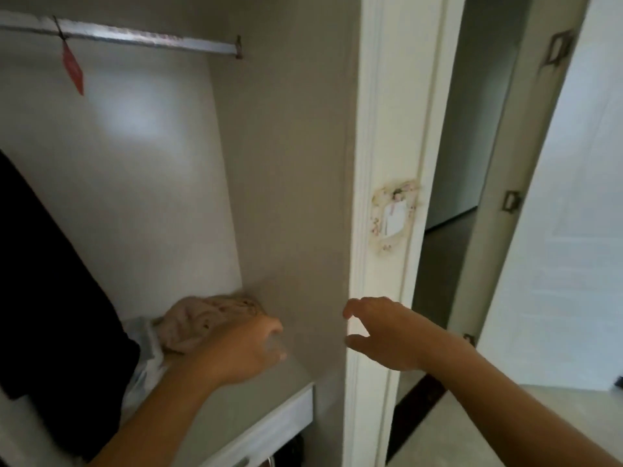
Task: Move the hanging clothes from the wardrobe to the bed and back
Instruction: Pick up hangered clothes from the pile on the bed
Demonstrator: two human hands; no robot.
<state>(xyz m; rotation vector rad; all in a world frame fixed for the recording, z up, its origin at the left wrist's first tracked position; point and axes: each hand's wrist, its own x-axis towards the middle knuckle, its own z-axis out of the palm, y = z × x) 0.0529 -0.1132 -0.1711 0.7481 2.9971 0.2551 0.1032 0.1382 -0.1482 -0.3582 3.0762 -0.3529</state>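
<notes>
Dark garment (50, 264) hangs at wardrobe's left edge, below metal rail (135, 37) carrying a red tag (72, 67). Left hand (246, 348) over shelf (256, 392) beside pink cloth (202, 318), fingers blurred, grip unclear. Right hand (381, 332) spread wide at white door frame (387, 163), holding nothing.

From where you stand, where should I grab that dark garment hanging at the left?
Probably high up near the rail, coming from the right with the left hand. The dark garment slants down from the upper left; its hanger is out of view, so confirm that first.
</notes>
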